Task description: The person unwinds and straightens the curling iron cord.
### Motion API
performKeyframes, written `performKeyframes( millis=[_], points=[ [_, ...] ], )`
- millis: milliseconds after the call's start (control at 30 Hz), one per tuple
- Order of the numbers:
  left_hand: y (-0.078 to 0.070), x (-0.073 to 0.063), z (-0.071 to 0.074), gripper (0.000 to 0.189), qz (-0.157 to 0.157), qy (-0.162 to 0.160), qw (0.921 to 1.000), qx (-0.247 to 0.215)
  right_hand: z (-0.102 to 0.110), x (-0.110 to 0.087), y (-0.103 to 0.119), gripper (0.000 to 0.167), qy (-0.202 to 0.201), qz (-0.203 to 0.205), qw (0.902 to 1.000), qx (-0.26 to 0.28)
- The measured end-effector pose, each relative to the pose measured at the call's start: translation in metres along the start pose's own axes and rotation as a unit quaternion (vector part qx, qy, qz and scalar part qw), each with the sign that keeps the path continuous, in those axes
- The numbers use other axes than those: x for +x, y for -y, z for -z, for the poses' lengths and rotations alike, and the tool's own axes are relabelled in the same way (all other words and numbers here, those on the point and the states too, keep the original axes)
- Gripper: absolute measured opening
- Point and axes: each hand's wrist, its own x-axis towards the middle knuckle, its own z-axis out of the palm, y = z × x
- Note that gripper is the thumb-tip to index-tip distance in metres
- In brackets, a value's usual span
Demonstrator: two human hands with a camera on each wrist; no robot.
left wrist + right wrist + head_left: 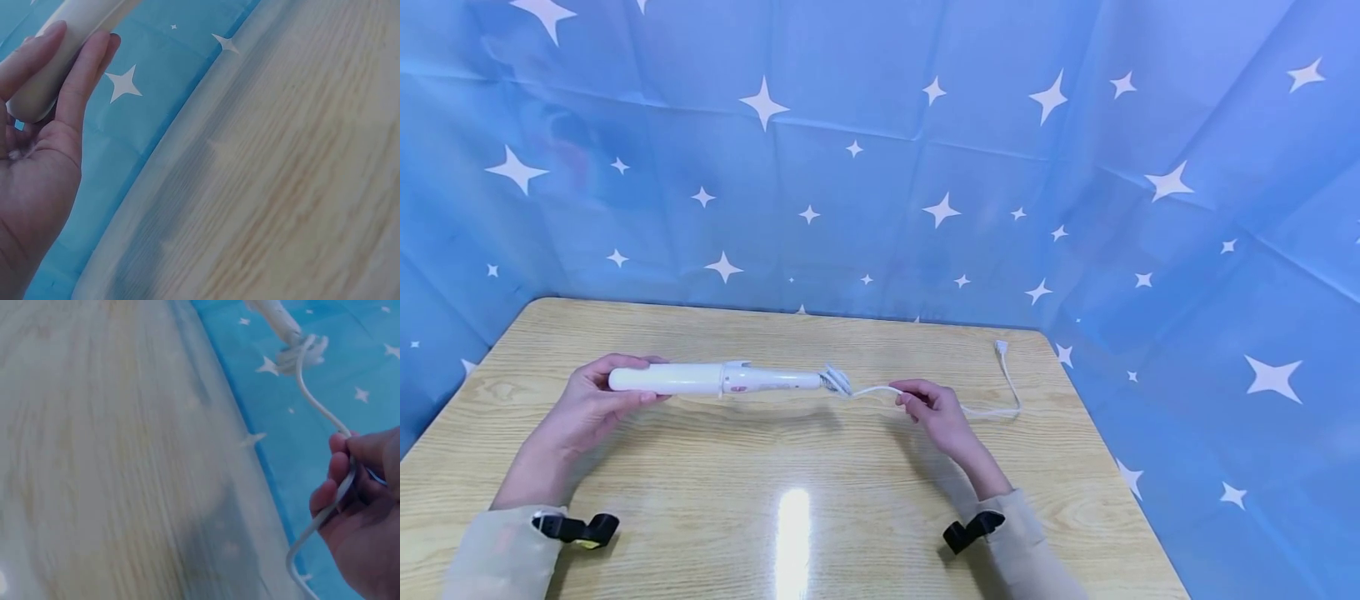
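Note:
A white hair curling iron (pixel 685 379) is held level above the table, its thick barrel to the left and its slimmer handle to the right. My left hand (pixel 591 402) grips the rounded barrel end between thumb and fingers; the left wrist view shows that barrel (pixel 55 69) too. Several turns of white cord (pixel 835 381) are wound around the handle's end. My right hand (pixel 936 412) pinches the cord a short way from the coil, seen closely in the right wrist view, where the cord (pixel 317 405) crosses the fingers. Past this hand, the cord's loose end runs to a white plug (pixel 1002 346).
The wooden table (pixel 715 517) lies beneath both hands, with a bright light reflection near its front. A blue curtain with white stars (pixel 850 208) hangs behind and beside it. Each wrist wears a black camera mount (pixel 576 529).

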Motion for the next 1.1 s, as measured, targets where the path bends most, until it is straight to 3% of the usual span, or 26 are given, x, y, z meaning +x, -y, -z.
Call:
performKeyframes(
  millis=[133,400,600,867,1100],
  points=[
    [0.000,-0.001,0.002,0.051,-0.003,0.012,0.9999,0.007,0.014,-0.002,-0.001,0.023,-0.032,0.007,0.9994,-0.011],
    [0.001,-0.003,0.007,0.054,-0.026,0.051,0.9979,-0.030,0.028,-0.007,0.000,0.021,-0.086,0.044,0.9953,-0.007],
    [0.001,-0.005,0.007,0.053,-0.023,0.044,0.9984,-0.026,0.033,-0.010,-0.004,0.021,-0.104,0.033,0.9936,-0.031],
    [-0.001,-0.008,0.008,0.054,-0.016,0.045,0.9980,-0.040,0.038,-0.011,-0.003,0.020,-0.163,-0.005,0.9862,-0.031],
    [-0.003,-0.009,0.008,0.053,-0.009,0.036,0.9993,-0.002,0.039,-0.012,-0.005,0.018,-0.210,-0.008,0.9755,-0.064]
  ],
)
